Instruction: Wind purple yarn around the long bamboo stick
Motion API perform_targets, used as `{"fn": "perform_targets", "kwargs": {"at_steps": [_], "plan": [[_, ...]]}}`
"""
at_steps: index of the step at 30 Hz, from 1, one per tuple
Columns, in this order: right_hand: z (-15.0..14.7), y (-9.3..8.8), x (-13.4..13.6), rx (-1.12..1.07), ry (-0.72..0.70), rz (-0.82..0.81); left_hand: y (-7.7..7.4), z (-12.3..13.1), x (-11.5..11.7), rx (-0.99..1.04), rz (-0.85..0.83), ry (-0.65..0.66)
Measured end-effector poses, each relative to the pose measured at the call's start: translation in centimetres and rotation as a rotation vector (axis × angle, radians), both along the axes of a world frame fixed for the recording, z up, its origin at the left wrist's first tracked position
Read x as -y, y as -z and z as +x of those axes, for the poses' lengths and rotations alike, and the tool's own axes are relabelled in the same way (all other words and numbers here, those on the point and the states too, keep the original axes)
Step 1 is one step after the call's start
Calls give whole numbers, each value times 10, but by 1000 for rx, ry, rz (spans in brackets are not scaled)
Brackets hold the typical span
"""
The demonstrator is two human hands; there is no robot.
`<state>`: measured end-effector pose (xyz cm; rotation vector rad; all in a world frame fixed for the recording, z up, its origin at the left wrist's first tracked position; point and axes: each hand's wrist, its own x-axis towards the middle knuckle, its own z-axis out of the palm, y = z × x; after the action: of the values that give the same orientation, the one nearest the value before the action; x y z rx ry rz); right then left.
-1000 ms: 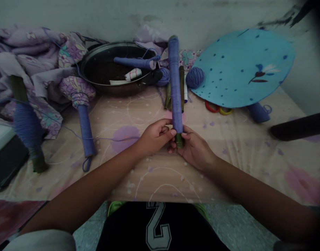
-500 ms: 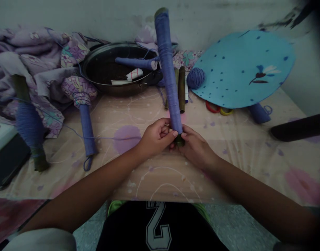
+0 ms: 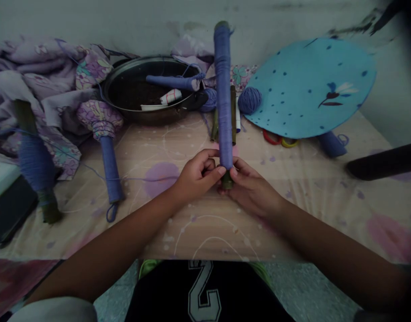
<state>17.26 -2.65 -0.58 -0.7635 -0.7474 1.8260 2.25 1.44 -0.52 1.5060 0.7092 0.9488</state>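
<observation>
A long stick wound with purple-blue yarn [image 3: 223, 94] stands nearly upright over the middle of the table. Its bare green lower end is gripped by both hands. My left hand [image 3: 196, 174] pinches the stick's base from the left with thumb and fingers closed. My right hand [image 3: 249, 188] wraps its fingers round the base from the right. A thin yarn strand runs left from my hands across the flowered cloth [image 3: 165, 223] toward another wrapped handle [image 3: 109, 167].
A metal pan [image 3: 125, 80] at the back holds a wrapped stick and small spools. Beside it lie two yarn balls [image 3: 249, 99], bare sticks, and a blue fan [image 3: 309, 87]. A floral fan and crumpled fabric [image 3: 40, 85] lie left; a dark bar [image 3: 383, 163] enters at right.
The wrapped stick's top rose and tilted left, then swung back to nearly upright. Both hands stayed at its base and shifted only slightly.
</observation>
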Motion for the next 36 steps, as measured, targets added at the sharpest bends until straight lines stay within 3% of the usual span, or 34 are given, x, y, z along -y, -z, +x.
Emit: {"fn": "perform_targets", "kwargs": {"at_steps": [8,14,24,32,36], "plan": [[3,1,-3,-41,-46,-31,1,-1,-3,-12,-12,15],[0,-4,0,-13,-63,-51,4,-1,-3,-69,44,-51],[1,2,-2,32,-6,-59,5,0,-3,-45,11,-6],[2,2,0,51,-41,6,1,-8,-7,-10,-146,164],[0,3,0,53,-12,-38,-1,-4,-3,-26,-103,18]]}}
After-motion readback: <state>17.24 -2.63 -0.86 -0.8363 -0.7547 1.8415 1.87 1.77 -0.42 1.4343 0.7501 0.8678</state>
